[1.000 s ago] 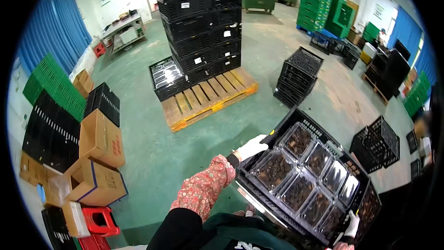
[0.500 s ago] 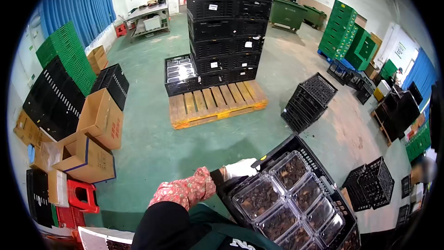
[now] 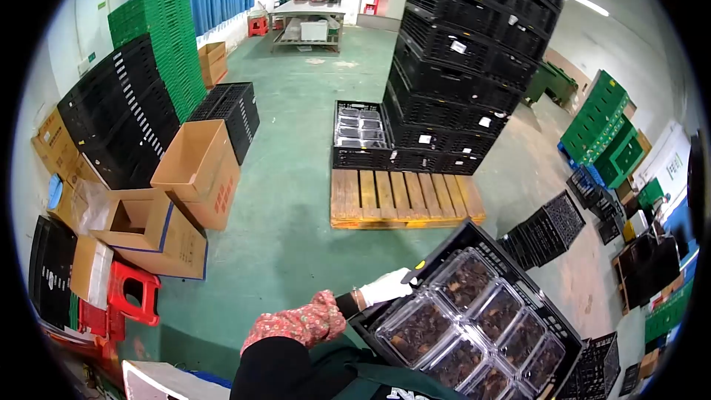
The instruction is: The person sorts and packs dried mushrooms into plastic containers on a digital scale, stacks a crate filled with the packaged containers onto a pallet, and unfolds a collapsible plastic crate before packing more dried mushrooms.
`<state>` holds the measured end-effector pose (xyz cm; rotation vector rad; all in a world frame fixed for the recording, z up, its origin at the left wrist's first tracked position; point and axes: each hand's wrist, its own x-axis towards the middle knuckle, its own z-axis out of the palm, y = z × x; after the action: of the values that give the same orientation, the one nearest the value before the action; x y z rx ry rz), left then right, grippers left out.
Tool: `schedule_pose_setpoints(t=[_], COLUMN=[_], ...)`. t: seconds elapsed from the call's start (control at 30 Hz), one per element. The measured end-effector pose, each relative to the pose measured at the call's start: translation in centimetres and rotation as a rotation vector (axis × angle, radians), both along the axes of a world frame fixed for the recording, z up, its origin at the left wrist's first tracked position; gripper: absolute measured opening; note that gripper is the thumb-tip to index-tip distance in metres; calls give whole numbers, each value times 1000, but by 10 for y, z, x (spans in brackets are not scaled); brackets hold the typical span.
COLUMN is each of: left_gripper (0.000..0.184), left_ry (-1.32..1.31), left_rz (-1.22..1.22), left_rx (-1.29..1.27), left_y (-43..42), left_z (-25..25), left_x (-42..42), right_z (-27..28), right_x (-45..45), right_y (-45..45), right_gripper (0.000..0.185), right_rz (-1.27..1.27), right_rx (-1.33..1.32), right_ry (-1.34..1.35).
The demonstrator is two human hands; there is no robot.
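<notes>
Green floor [image 3: 296, 267] stretches ahead and left of the grip, running from cardboard boxes [image 3: 215, 204] to the front edge of a wooden pallet [image 3: 406, 200] bearing stacked crates [image 3: 455, 85]. On my remote feed, a white-gloved left hand [image 3: 385, 290] clasps the rim of a black crate [image 3: 536, 294], which extends right of the grip, packed with clear plastic boxes [image 3: 422, 326]; I cannot tell the right hand's hold from this view.

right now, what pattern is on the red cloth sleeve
The red cloth sleeve is floral; best in the head view.
</notes>
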<state>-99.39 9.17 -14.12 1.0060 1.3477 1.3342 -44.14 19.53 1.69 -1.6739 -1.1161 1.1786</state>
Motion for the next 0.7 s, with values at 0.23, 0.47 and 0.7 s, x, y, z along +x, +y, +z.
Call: schedule_pose_setpoints(t=[0.23,0.47,0.7], left_gripper=[32,27,23], left_ry=[-58,-146,-116], left_rz=[324,755,1011], left_rx=[-101,-139,-166], left_y=[-137,-239,-267], left_z=[24,17,9], left_x=[-161,-236,-346], right_z=[-30,-54,-102], right_x=[-206,-419,-669], right_y=[45,128,193], right_gripper=[5,7,8], right_rz=[350,741,971], right_rx=[-64,44,-37], right_ry=[-64,-149,-162])
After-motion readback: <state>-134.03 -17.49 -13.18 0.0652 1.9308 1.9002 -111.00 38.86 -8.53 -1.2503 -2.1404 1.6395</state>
